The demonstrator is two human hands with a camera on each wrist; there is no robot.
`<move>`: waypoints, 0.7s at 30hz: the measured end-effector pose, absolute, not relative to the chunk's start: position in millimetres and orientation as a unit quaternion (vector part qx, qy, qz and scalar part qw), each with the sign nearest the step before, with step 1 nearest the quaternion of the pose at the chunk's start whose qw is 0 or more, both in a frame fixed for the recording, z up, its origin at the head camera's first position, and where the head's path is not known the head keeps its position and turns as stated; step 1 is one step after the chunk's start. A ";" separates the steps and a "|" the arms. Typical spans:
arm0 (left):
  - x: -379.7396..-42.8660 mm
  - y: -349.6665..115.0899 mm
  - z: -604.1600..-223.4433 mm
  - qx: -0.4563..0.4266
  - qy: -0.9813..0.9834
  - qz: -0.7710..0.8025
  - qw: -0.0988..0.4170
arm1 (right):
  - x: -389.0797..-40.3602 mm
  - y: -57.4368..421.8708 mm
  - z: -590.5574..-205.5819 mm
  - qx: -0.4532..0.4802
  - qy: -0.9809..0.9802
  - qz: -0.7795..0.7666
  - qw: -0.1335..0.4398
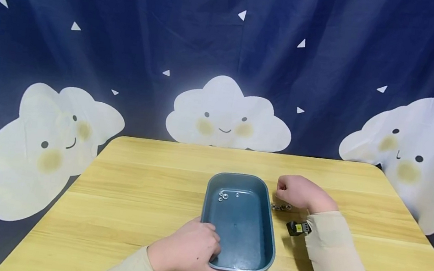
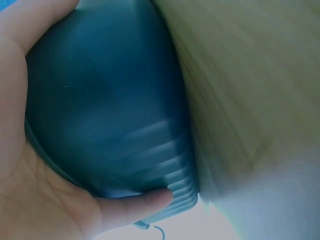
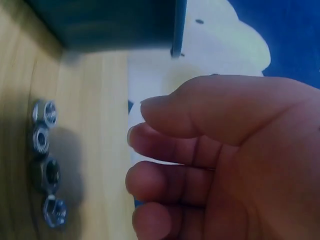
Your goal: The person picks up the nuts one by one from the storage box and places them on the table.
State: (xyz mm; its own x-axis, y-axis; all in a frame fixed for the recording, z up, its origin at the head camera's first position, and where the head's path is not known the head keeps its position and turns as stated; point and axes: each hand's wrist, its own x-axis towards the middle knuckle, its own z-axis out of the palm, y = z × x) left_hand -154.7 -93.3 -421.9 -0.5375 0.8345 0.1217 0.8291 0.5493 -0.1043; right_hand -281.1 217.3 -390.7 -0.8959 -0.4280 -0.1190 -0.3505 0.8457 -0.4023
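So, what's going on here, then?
Someone is working at a wood-grain table. Their left hand grips the near-left corner of a blue plastic tray. Their right hand hovers, curled, near a row of four metal hex nuts beside the tray; no nut shows in its grasp. Four more small nuts lie toward the tray's far end.

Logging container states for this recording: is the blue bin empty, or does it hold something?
Not empty: the head view shows four metal nuts lying in the bin, toward its far end.
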 end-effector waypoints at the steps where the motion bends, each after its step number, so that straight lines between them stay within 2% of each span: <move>1: -154.8 -93.4 -421.8 -0.475 -0.877 0.017 0.079 | -280.6 215.0 -389.7 -0.206 0.955 -0.190 0.099; 7: -154.8 -93.8 -421.9 -0.474 -0.877 0.017 0.080 | -278.2 201.3 -391.4 -0.218 0.954 -0.184 0.090; 15: -154.2 -94.6 -423.1 -0.468 -0.881 0.008 0.072 | -278.0 184.1 -413.3 -0.249 0.949 -0.154 0.114; 21: -156.5 -95.5 -424.3 -0.469 -0.881 0.001 0.066 | -277.8 183.5 -416.5 -0.253 0.948 -0.156 0.112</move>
